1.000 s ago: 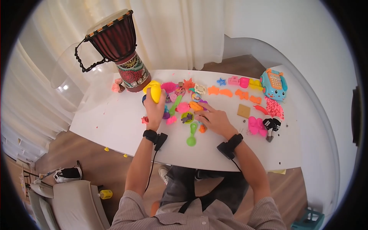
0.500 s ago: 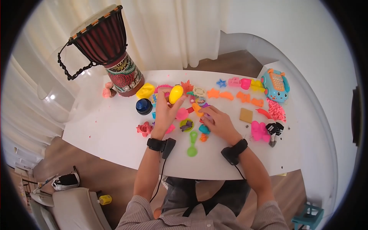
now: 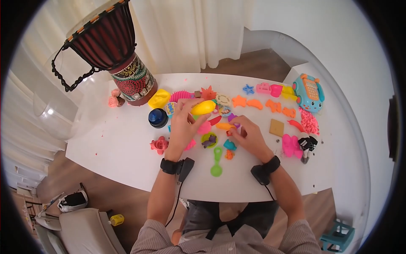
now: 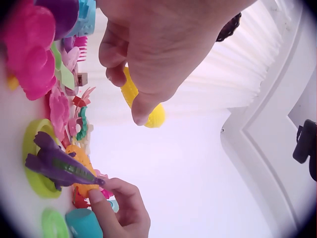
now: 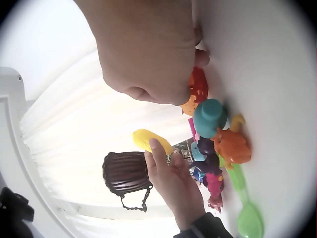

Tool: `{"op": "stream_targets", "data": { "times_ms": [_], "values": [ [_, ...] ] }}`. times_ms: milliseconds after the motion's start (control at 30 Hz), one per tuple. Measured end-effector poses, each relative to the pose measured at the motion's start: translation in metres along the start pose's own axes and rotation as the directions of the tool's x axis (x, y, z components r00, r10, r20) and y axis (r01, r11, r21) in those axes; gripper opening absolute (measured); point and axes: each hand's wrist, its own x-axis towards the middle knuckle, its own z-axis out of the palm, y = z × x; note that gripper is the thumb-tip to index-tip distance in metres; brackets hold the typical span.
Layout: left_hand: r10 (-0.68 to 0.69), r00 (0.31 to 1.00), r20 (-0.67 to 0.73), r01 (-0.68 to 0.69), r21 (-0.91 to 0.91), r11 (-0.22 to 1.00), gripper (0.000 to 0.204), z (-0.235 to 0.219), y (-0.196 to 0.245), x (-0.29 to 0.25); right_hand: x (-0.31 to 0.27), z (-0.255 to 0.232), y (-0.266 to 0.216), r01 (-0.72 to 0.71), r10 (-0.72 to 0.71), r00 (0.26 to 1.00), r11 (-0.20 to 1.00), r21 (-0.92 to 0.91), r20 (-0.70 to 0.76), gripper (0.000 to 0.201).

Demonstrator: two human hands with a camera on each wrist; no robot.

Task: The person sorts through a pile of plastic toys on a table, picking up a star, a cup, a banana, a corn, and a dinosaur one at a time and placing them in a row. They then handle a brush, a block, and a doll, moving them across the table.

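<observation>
Table point(image 3: 114, 163) carries the lot; drum point(image 3: 133, 78) stands at its far left, toy phone point(image 3: 309, 93) at far right. Your left hand point(image 3: 182, 129) is up off the surface, thumb and fingers clamped on the yellow toy point(image 3: 204, 108) near its middle, both ends free. Your right hand point(image 3: 255, 139) is lower, thumb and fingers closed on one end of the orange piece point(image 3: 224, 126), among the small toys. Yellow one: looks like light, stiff plastic, smooth and rounded, so could roll or slip; hold mid-length, modest squeeze. Orange one: looks thinner, also light; pinch its edges, don't bend it.
</observation>
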Motion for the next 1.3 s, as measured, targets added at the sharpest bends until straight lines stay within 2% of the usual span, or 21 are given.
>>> {"op": "stream_targets", "data": {
  "times_ms": [100,167,200,233,267,333,367,433,467,533,567,633,667,733,800,867,1000,1067,1167,1267,1300],
  "values": [
    [-0.010,1.000,0.030,0.010,-0.012,1.000,0.045,-0.001,-0.002,0.000,0.001,0.004,0.005,-0.006,0.012,0.998,0.995,0.103,-0.057,0.019],
    [-0.021,0.999,0.049,0.021,-0.009,1.000,0.045,-0.001,-0.005,-0.001,0.003,0.010,0.010,0.045,0.001,0.979,0.974,0.222,-0.202,0.018],
    [-0.078,0.993,0.086,0.084,-0.074,0.994,0.048,-0.001,-0.007,-0.002,0.002,0.010,0.011,0.044,0.003,0.979,0.973,0.227,-0.204,0.018],
    [-0.131,0.983,0.127,0.148,-0.137,0.979,0.051,-0.001,-0.002,-0.002,0.001,0.009,0.008,0.007,0.059,0.978,0.948,0.318,-0.198,0.018],
    [-0.129,0.983,0.133,0.147,-0.135,0.980,0.051,-0.002,0.003,-0.002,0.000,0.006,0.006,-0.030,0.116,0.975,0.914,0.405,-0.188,0.019],
    [-0.156,0.965,0.212,0.222,-0.335,0.916,0.054,-0.002,0.018,-0.003,-0.001,0.003,0.006,-0.070,0.157,0.973,0.900,0.430,-0.169,0.021],
    [-0.157,0.963,0.221,0.226,-0.334,0.915,0.054,-0.001,0.018,-0.004,-0.002,0.001,0.006,-0.107,0.191,0.971,0.885,0.453,-0.143,0.025],
    [-0.113,0.944,0.309,0.266,-0.513,0.816,0.056,-0.001,0.018,-0.005,-0.004,-0.003,0.005,-0.149,0.240,0.962,0.860,0.488,-0.129,0.028],
    [-0.112,0.942,0.315,0.268,-0.512,0.816,0.056,0.000,0.021,-0.005,-0.004,-0.003,0.005,-0.183,0.278,0.954,0.834,0.520,-0.110,0.031],
    [-0.134,0.900,0.414,0.397,-0.655,0.643,0.055,0.001,0.027,-0.005,-0.003,0.000,0.004,-0.145,0.274,0.950,0.810,0.569,-0.149,0.032],
    [-0.132,0.898,0.419,0.399,-0.654,0.643,0.055,0.001,0.024,-0.004,-0.003,0.001,0.004,-0.103,0.267,0.946,0.784,0.612,-0.183,0.034],
    [-0.094,0.855,0.510,0.470,-0.684,0.558,0.059,-0.002,0.016,-0.004,-0.004,0.001,0.005,-0.105,0.283,0.945,0.734,0.671,-0.162,0.032],
    [-0.096,0.853,0.512,0.472,-0.682,0.559,0.059,-0.001,0.014,-0.004,-0.005,0.002,0.005,-0.106,0.294,0.946,0.679,0.726,-0.136,0.032],
    [-0.154,0.822,0.548,0.537,-0.657,0.529,0.061,-0.001,0.013,-0.003,-0.006,0.004,-0.001,-0.108,0.307,0.944,0.641,0.760,-0.124,0.029],
    [-0.167,0.816,0.554,0.544,-0.635,0.549,0.059,0.000,0.022,-0.005,-0.009,0.007,-0.003,-0.110,0.320,0.941,0.601,0.792,-0.112,0.028],
    [-0.177,0.805,0.566,0.555,-0.613,0.563,0.058,0.002,0.024,-0.006,-0.015,0.010,-0.002,-0.181,0.286,0.958,0.582,0.793,0.009,0.032],
    [-0.089,0.774,0.627,0.555,-0.604,0.573,0.067,0.007,0.019,-0.006,-0.015,0.016,-0.010,-0.152,0.207,0.978,0.589,0.794,0.033,0.036],
    [-0.052,0.766,0.641,0.540,-0.597,0.593,0.071,0.008,0.019,-0.009,-0.015,0.017,-0.013,-0.067,0.138,0.990,0.656,0.752,-0.032,0.038],
    [-0.052,0.750,0.659,0.585,-0.625,0.516,0.076,0.009,0.026,-0.011,-0.014,0.017,-0.004,-0.049,0.075,0.997,0.728,0.684,-0.008,0.037],
    [-0.041,0.739,0.672,0.607,-0.638,0.474,0.076,0.009,0.029,-0.012,-0.014,0.013,-0.008,-0.082,0.111,0.994,0.697,0.713,0.005,0.036],
    [-0.039,0.751,0.659,0.580,-0.630,0.516,0.076,0.010,0.024,-0.013,-0.015,0.013,-0.008,-0.082,0.112,0.994,0.697,0.713,0.005,0.036]
  ]
}}
